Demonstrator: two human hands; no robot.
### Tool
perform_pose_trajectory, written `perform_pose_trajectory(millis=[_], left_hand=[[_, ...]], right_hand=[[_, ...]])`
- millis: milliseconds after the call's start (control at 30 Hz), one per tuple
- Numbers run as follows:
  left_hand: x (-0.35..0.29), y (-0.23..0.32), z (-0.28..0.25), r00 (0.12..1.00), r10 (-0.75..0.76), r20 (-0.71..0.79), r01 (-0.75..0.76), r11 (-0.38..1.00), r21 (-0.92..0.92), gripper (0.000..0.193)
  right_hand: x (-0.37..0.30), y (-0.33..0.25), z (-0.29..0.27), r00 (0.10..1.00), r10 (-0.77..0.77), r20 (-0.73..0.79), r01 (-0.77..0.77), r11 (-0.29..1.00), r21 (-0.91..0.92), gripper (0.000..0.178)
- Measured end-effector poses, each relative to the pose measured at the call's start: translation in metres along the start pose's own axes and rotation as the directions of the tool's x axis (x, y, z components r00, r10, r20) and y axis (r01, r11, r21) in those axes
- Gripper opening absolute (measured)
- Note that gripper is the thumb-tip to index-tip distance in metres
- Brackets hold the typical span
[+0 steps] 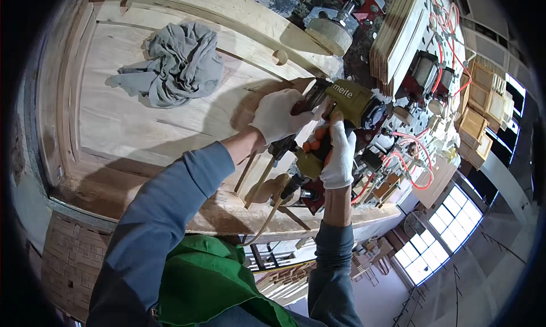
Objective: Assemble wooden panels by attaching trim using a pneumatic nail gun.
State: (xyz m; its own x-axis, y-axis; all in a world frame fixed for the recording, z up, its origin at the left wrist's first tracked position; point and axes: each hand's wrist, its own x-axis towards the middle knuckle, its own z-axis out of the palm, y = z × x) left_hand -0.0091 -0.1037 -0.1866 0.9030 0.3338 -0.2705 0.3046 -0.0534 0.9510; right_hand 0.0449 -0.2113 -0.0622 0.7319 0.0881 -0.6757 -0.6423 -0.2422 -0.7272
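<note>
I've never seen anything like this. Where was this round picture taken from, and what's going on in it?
There is no robot here: these are a person's own hands, in white gloves. The camera sits on the person's head and looks down; its very wide lens bends straight edges and darkens the corners.

The left hand holds the black front part of a green and black power tool, apparently a nail gun, while the right hand grips its handle. Both are above a wooden work surface. On that surface lies a crumpled grey cloth. Beyond the tool are stacked boards and thin red hoses.
</note>
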Motion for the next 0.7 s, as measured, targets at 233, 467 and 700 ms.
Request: perform_pose_trajectory(millis=[233, 467, 700], left_hand=[[-0.006, -0.004, -0.007, 1.0, -0.019, 0.019, 0.02, 0.998, -0.056, 0.029], [-0.003, 0.0, -0.011, 0.999, -0.012, 0.036, 0.011, 1.0, 0.004, 0.028], [-0.019, -0.035, -0.05, 0.973, 0.217, 0.072, -0.218, 0.976, 0.002, 0.027]], right_hand=[[-0.004, 0.004, 0.002, 0.999, -0.005, 0.046, 0.006, 1.0, -0.016, 0.034], [-0.004, -0.001, 0.004, 0.999, 0.035, -0.008, -0.036, 0.998, -0.045, 0.037], [-0.027, 0.012, -0.009, 0.998, -0.007, 0.064, 0.003, 0.998, 0.061, 0.041]])
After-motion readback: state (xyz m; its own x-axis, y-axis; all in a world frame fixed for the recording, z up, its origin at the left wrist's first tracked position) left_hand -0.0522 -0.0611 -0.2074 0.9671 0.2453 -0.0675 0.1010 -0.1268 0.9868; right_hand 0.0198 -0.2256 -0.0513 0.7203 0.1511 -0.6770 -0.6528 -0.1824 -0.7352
